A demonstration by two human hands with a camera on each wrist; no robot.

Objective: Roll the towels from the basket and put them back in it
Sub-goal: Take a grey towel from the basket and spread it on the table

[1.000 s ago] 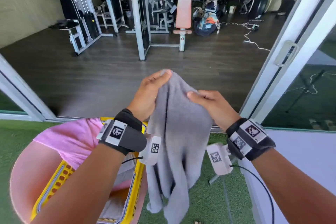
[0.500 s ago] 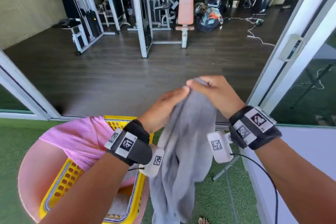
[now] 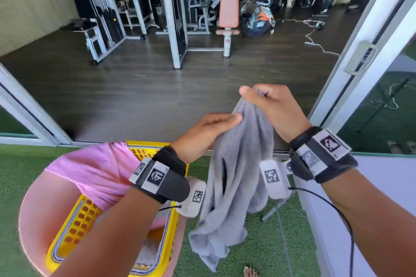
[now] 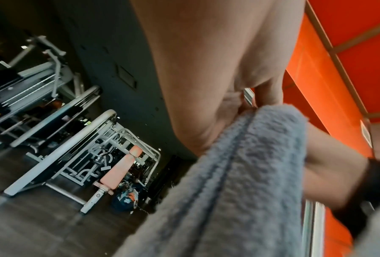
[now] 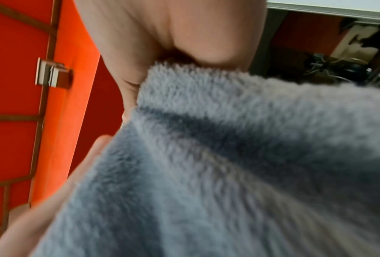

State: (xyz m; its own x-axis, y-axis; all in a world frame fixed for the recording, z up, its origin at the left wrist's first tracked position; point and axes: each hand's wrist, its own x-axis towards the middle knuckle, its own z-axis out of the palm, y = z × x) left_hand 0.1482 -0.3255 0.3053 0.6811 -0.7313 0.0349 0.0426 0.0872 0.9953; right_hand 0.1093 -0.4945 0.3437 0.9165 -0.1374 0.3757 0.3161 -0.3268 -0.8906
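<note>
A grey towel (image 3: 238, 175) hangs in folds from both hands over the green turf, right of the basket. My right hand (image 3: 267, 105) grips its bunched top end, raised highest. Just below and left, my left hand (image 3: 209, 128) pinches the towel's edge between thumb and fingers. Both wrist views show the fluffy grey towel (image 4: 239, 182) (image 5: 228, 156) close up against a palm. The yellow basket (image 3: 67, 238) sits on a round pink stool (image 3: 45, 209) at lower left. A pink towel (image 3: 94, 171) drapes over its far rim, and a white towel (image 3: 148, 252) lies inside.
A sliding door frame (image 3: 364, 56) rises at right with a white panel (image 3: 382, 175) below it. Beyond the threshold lie a dark wooden floor (image 3: 135, 96), weight machines and a salmon bench (image 3: 229, 0). A bare foot (image 3: 249, 273) shows at the bottom edge.
The hands held the towel's top spread apart at equal height. Now the right hand has risen with the bunched top, and the left hand has dropped to just beneath it.
</note>
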